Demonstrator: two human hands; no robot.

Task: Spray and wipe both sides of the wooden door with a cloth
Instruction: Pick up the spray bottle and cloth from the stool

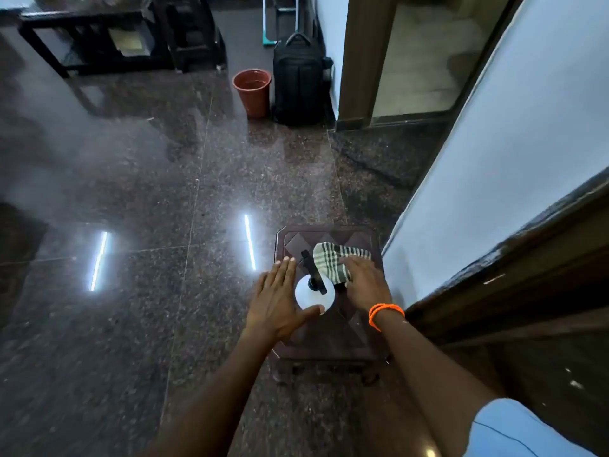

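A white spray bottle (308,296) with a black trigger head stands on a small dark brown stool (329,334). Beside it on the stool lies a green-and-white striped cloth (329,257). My left hand (280,298) is spread with straight fingers around the bottle's left side, its thumb against the bottle's near edge. My right hand (365,282), with an orange band at the wrist, lies on top of the cloth with its fingers bent over it. A dark wooden door (534,275) stands at the right edge, close to the stool.
Polished dark granite floor (131,192) stretches to the left. A brown plastic bin (253,92) and a black backpack (298,80) stand by the far wall. A doorway with a wooden frame (359,61) opens at the back right. Dark furniture (99,41) fills the back left.
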